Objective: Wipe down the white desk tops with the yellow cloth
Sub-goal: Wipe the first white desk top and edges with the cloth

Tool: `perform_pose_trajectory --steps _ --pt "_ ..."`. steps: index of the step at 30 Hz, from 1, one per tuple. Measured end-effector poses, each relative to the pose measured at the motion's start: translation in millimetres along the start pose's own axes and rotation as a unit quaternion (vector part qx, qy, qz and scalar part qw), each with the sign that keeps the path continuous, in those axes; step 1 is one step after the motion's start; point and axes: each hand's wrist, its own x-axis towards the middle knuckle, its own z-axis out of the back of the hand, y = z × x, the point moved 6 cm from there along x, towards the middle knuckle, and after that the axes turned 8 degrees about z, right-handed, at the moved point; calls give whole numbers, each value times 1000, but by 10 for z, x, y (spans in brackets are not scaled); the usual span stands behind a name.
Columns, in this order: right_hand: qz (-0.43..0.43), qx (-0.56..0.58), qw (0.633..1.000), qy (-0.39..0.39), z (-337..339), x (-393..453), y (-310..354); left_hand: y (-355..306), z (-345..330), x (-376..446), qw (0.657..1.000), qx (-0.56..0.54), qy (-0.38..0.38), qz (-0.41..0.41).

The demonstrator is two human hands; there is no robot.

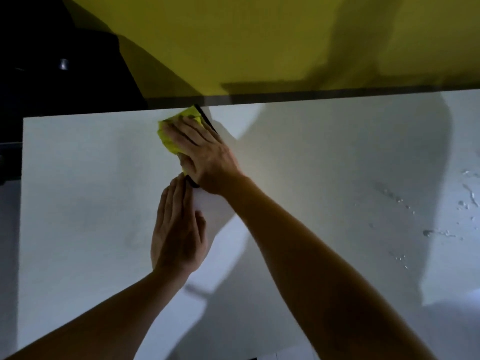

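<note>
Yellow cloth (173,135) bunched and crumpled, black trim along its edge, lying near the far edge of the white desk (78,190), toward its left end. Pressed flat under the right hand (201,154), fingers (179,129) straight and close together across the top of the cloth, only its far and left parts showing past the hand, plus a small black-edged corner peeking out by the wrist. Left hand (178,229) flat on the desk just nearer, fingers straight and together, tips touching that black-edged corner. Both bare forearms reaching in from the near edge. Beads and streaks of water (405,203) scattered over the right part of the desk, well apart from the cloth. Yellow wall (259,35) beyond the far edge, dark shadows thrown over it and over the desk.
</note>
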Motion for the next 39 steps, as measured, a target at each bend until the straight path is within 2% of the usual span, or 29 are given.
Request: perform_pose_trajectory --steps 1,3,6,8,10,13,15,17,19,22,24,26,28,30,35,39 --pt "16 5 1000 4 32 -13 -57 -4 -2 1 1000 3 0 -3" --pt "-10 -2 1000 6 104 -60 -249 -15 4 0 1000 6 -1 -13" --pt "-153 -45 986 -55 401 -283 -830 -41 14 1 1000 9 -2 -25" --pt "-265 -76 958 -77 722 -654 -1335 -64 16 7 1000 6 -6 -28" --pt "-383 -78 918 -68 1000 -1086 -1746 -68 16 8 999 8 -12 -30" --pt "-468 -92 876 -70 1194 -1417 -1968 -62 5 2 999 12 -17 -32" --pt "-474 -104 871 -71 1153 -1374 -1878 -53 6 -2 999 11 -18 -31" --pt "-443 -117 887 -51 981 -1179 -1643 -50 17 2 999 9 -17 -35" --pt "-346 -130 929 -22 683 -855 -1219 -56 23 3 999 13 -18 -40" --pt "-149 -92 984 -27 183 -377 -318 -37 16 -9 999 11 -18 -26" --pt "-72 -47 996 -10 9 -244 85 6 9 -2 1000 0 -13 -3" --pt "-52 -34 998 -4 25 -311 72 21 2 9 1000 -6 -13 -10" --pt "-100 -27 994 -17 162 -588 -139 21 0 3 999 0 -17 -33" --pt "-191 -29 980 -57 409 -1054 -425 -11 10 -4 999 4 -19 -45" --pt "-407 -76 905 -100 1177 -2416 -975 -63 31 -17 999 10 -4 -50" --pt "-488 -94 861 -111 1276 -2777 -927 -129 55 -58 995 50 1 -84"
